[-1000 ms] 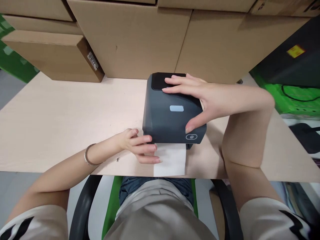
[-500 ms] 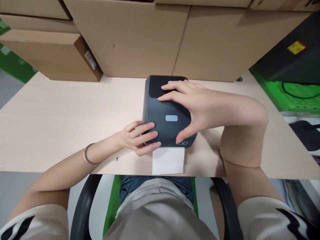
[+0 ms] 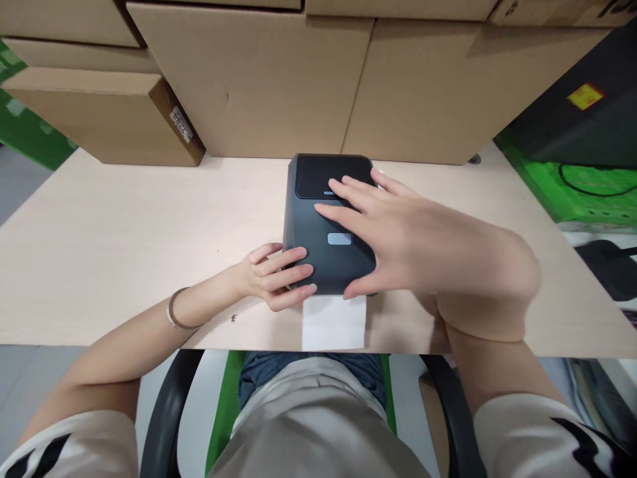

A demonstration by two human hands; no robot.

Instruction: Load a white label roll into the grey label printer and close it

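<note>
A dark grey label printer (image 3: 313, 226) with a glossy black panel and a small light-blue window stands on the table. From its front edge a blank white paper label (image 3: 334, 322) sticks out over the tabletop. My left hand (image 3: 281, 273) grips the printer's front left corner, its fingers curled over the top; the thumb is hidden. Over the right part of the printer my right hand (image 3: 368, 226) is spread open, fingers apart, thumb near the front edge. It covers the right side, and I cannot tell whether it presses on the surface.
Large cardboard boxes (image 3: 259, 86) form a wall behind the printer. A flatter cardboard box (image 3: 94, 123) stands at the back left of the wooden table (image 3: 124, 232). To the right are a black case (image 3: 562, 126) with a yellow label and a cable (image 3: 592, 189) on green.
My right hand has shifted slightly right and toward me, turning so more of the black panel with its lettering shows. My left hand, the printer and the paper look the same.
</note>
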